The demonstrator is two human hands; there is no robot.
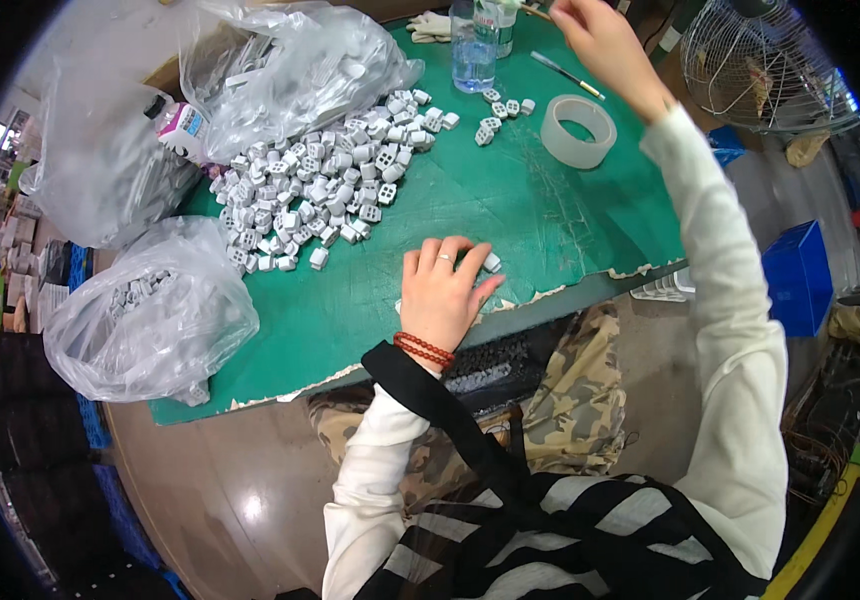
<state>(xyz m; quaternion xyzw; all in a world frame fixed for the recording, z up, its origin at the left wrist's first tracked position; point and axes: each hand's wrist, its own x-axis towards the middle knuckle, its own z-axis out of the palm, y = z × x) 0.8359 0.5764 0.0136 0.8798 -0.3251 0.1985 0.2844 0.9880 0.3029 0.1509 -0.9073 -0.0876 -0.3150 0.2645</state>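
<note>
My left hand (440,290) rests palm down near the front edge of the green table, fingers bent and thumb held apart. A small light grey plastic part (492,262) lies beside its fingertips. My right hand (605,45) is raised at the far right, partly cut off by the top of the view. Its fingers are closed at the end of a thin brown stick (536,12), which slants toward a clear container beside a water bottle (474,55). A large pile of similar grey parts (315,185) spreads left of centre; several more parts (491,128) sit apart near the bottle.
Clear plastic bags (300,75) of parts crowd the left, one bag (155,310) at the table's left edge. A tape roll (578,132) and a pen (568,76) lie at right. Beyond the table are a wire fan (765,65) and a blue bin (798,280).
</note>
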